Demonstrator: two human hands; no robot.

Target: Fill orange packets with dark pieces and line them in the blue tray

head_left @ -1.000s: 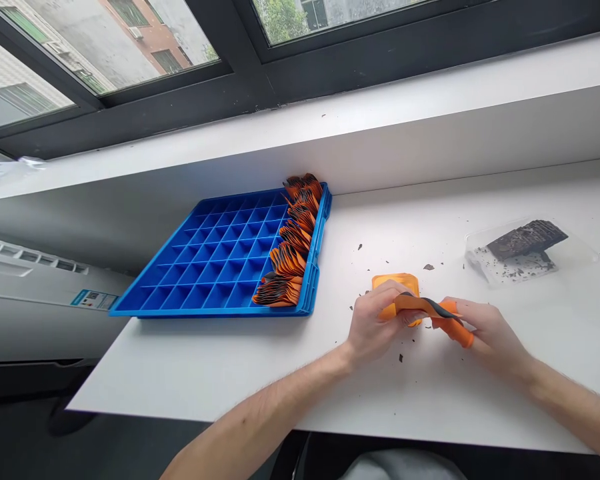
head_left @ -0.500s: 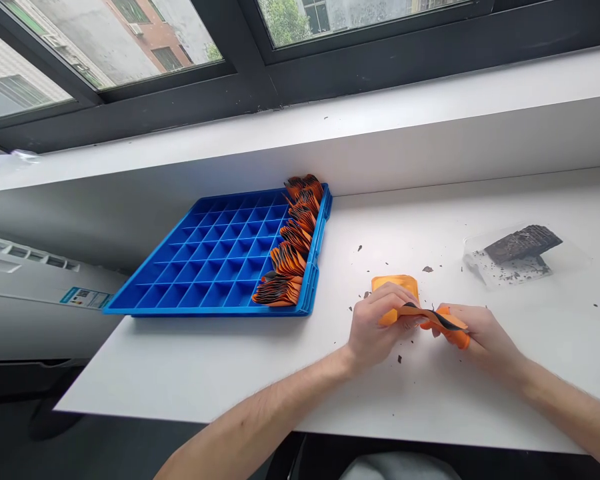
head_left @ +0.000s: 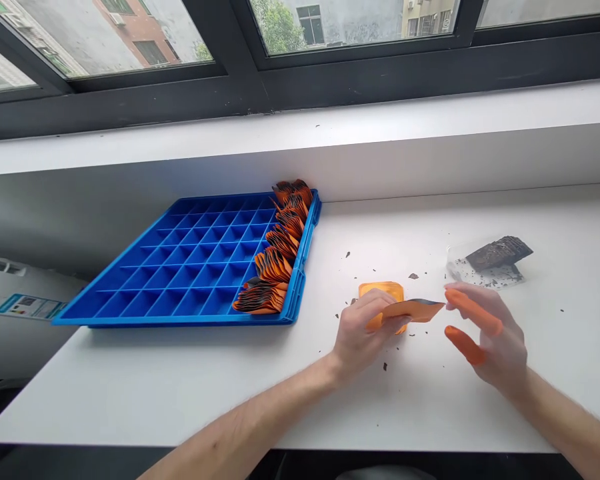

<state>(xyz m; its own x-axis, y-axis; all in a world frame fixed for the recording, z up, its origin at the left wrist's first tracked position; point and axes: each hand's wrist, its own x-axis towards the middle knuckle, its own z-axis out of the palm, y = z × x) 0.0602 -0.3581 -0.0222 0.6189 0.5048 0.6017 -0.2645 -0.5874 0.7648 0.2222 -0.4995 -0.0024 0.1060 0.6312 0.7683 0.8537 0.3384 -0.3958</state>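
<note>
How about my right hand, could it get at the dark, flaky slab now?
Probably yes: your open right hand is near the dark, flaky slab, with nothing solid visible between them, though I can't tell whether the clear plastic there covers it.

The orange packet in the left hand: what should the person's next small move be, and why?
I'd probably bring the right hand in to pinch the free end of the orange packet. The left hand grips its other end, and this one sticks out, while the right hand is open, its orange-covered thumb and finger spread close by.
</note>
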